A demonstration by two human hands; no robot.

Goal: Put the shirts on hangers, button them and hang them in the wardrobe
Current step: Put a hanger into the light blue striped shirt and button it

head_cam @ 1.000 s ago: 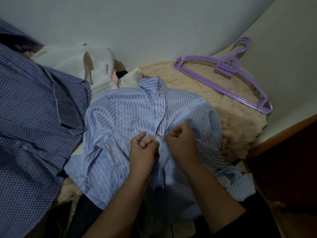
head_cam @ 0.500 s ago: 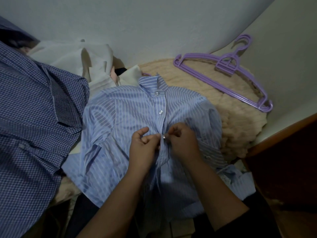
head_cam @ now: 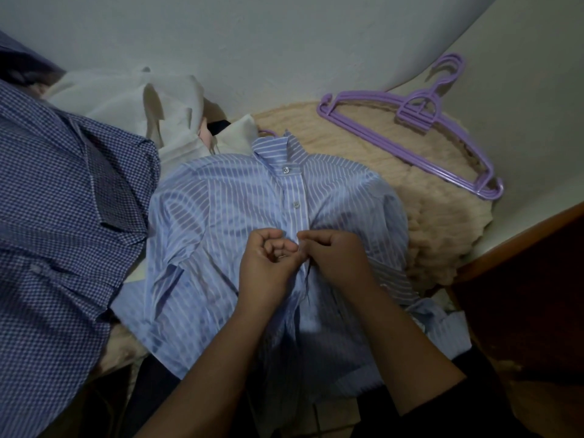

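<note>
My left hand (head_cam: 268, 267) and right hand (head_cam: 335, 260) pinch the placket of the light-blue white-striped cotton shirt (head_cam: 227, 235), spread collar-up on the cream fluffy blanket (head_cam: 436, 248) between the navy checked shirt (head_cam: 63, 216) and purple plastic hangers (head_cam: 420, 121).

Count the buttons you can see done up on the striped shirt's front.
2. One button sits at the collar of the striped shirt; a second button lies below it on the placket. Further buttons may be hidden under the left hand and right hand.
</note>
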